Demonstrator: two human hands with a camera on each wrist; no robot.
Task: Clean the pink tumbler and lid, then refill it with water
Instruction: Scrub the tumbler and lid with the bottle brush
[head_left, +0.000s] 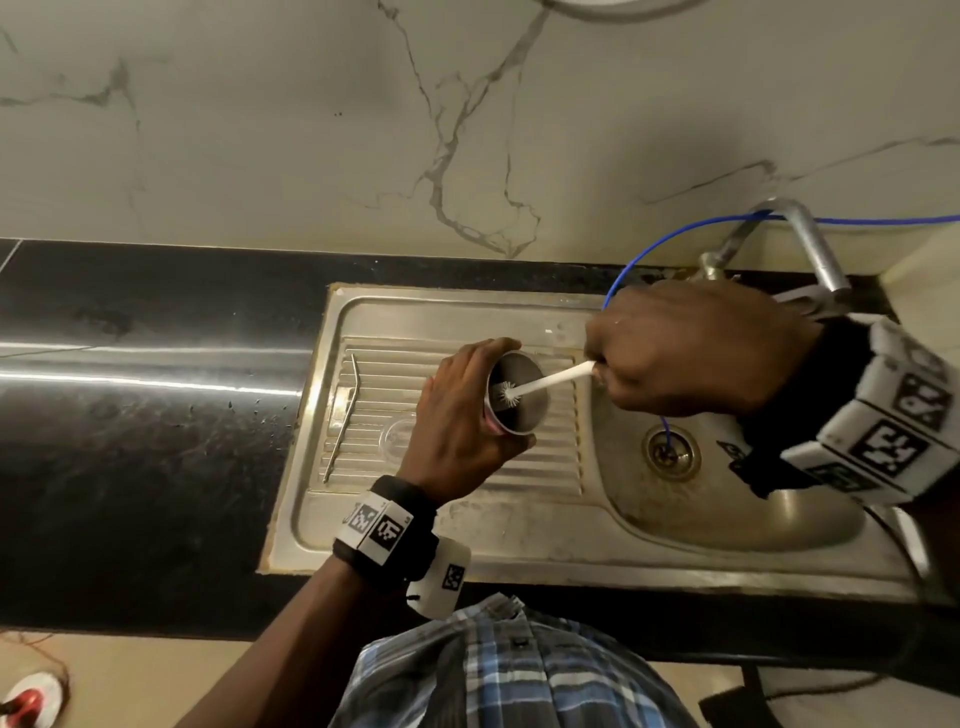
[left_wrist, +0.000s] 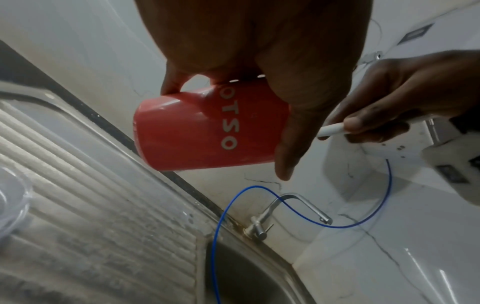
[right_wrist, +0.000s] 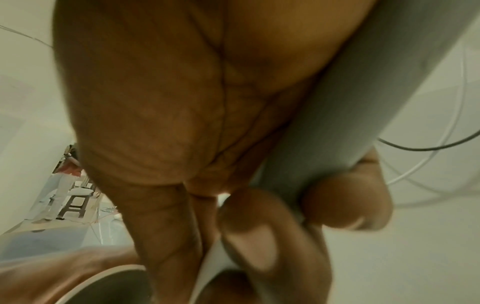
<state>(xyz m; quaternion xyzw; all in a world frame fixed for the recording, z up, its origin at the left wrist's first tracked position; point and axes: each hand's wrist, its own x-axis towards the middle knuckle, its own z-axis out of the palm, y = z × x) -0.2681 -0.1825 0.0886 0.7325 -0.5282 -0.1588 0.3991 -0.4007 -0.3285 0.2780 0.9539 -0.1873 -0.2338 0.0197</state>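
The pink tumbler (head_left: 511, 395) is held tilted above the ribbed drainboard (head_left: 457, 467) of the steel sink (head_left: 519, 540), its open mouth turned toward the right hand. The left hand (head_left: 457, 421) wraps around its body, fingers curled over the far side and thumb along the near side; in the left wrist view the tumbler's (left_wrist: 207, 129) wall shows pale lettering running along it and the left hand (left_wrist: 259, 51) clamps it from above. The right hand (head_left: 685, 353) is closed around the white handle of a bottle brush (head_left: 545, 383), which slants down to the left so that its white bristle head sits inside the tumbler's dark steel interior. In the right wrist view the fingers (right_wrist: 345, 201) are curled tight on the grey-white handle (right_wrist: 324, 127), with part of the tumbler's rim visible low in the frame.

On the drainboard, to the left of the tumbler, lies a clear lid (head_left: 397, 435), flat and apart from it. Farther left a bent metal straw (head_left: 345, 415) lies lengthwise along the ridges. The sink basin (head_left: 737, 519) is to the right, with a drain (head_left: 670, 451) in its floor. A thin blue tube (head_left: 675, 244) arcs from the wall side past the steel tap (head_left: 810, 249) and drops into the drain. The sink is set into a black desk (head_left: 130, 441) below a marbled wall (head_left: 363, 130)
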